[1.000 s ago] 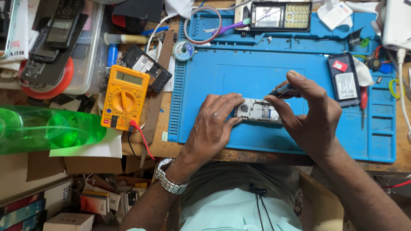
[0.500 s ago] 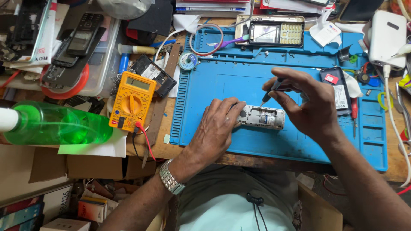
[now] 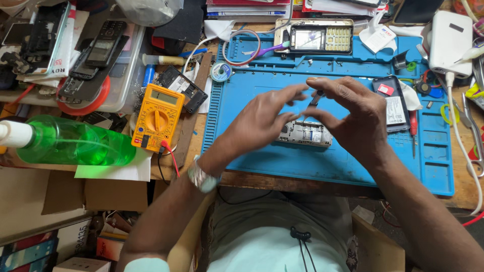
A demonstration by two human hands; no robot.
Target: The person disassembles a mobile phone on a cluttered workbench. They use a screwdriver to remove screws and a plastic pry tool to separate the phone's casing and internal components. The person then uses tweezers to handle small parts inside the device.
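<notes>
The opened phone (image 3: 305, 133) lies mid-mat on the blue mat (image 3: 333, 166), just under both hands. The right hand (image 3: 353, 118) pinches a small dark tool (image 3: 316, 98); the left hand (image 3: 262, 121) hovers with fingers spread, holding nothing. The phone looks light, stiff and fragile inside, best gripped by its long edges. At 9 o'clock sits a yellow meter (image 3: 157, 117); at 3 o'clock, a battery (image 3: 395, 103).

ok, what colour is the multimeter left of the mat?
Orange-yellow multimeter, clearest in the head view.
</notes>
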